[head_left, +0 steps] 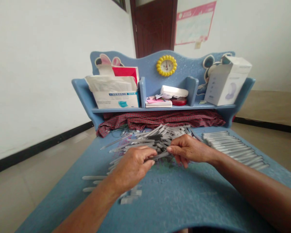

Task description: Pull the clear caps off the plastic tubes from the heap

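Observation:
My left hand (135, 165) and my right hand (188, 149) meet over the near side of a pile. Between them runs a slim grey, translucent stick that looks like a pen (161, 156). The left thumb and fingers pinch its left end; the right thumb and forefinger close on its right end. Behind the hands lies a loose heap of similar grey and clear pen-like sticks (157, 132), some with dark parts. More pale sticks (93, 178) lie beneath and left of my left forearm, partly hidden by it. A neat row of sticks (232, 149) lies to the right.
The blue desk (174, 200) has a raised shelf (165, 109) at the back. On it stand a mask box (116, 98), papers (158, 103), a red round tin (178, 102) and a white box (226, 82). A checked cloth (160, 119) lies below the shelf.

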Demonstrator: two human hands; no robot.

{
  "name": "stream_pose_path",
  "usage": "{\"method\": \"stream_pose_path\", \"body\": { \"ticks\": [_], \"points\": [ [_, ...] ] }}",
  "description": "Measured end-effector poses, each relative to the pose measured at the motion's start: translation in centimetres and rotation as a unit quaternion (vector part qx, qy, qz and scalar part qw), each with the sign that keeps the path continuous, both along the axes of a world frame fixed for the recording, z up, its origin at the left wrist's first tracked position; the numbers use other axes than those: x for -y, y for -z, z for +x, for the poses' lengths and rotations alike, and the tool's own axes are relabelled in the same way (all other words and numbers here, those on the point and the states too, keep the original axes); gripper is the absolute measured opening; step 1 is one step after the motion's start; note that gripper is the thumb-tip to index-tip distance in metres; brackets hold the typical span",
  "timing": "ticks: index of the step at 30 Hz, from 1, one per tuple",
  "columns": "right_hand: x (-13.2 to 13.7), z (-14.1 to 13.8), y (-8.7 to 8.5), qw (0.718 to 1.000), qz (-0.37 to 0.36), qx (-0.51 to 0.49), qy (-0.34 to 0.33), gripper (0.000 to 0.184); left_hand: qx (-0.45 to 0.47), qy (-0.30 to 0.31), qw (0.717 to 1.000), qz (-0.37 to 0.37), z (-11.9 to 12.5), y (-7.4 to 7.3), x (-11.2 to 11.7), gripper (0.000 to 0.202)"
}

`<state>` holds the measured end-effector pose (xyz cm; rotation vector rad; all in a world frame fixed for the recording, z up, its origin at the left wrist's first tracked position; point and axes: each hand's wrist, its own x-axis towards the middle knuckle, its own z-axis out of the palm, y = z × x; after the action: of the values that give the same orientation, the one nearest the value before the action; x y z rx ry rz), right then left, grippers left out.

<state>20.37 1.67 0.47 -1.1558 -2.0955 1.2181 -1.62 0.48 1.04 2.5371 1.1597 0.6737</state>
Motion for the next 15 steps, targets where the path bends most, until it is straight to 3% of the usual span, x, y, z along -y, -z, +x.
{"method": "stream_pose_path", "body": {
  "ticks": [7, 12, 15],
  "points": [
    [0.18, -0.58, 0.05, 0.998, -0.049, -0.007, 0.031, 0.040, -0.110, 0.013, 0.987, 0.118, 0.30, 0.55, -0.01, 0.019],
    [0.28, -0.49, -0.37, 0.999, -0.033, -0.019, 0.035, 0.040, -0.160, -0.014, 0.976, 0.147, 0.35, 0.83, 0.00, 0.020],
    [0.16, 0.09, -0.82, 0.999, 0.002, -0.011, 0.051, 0.041, -0.140, -0.031, 0.980, 0.135, 0.00, 0.75, -0.26, 0.018]
  ]
}}
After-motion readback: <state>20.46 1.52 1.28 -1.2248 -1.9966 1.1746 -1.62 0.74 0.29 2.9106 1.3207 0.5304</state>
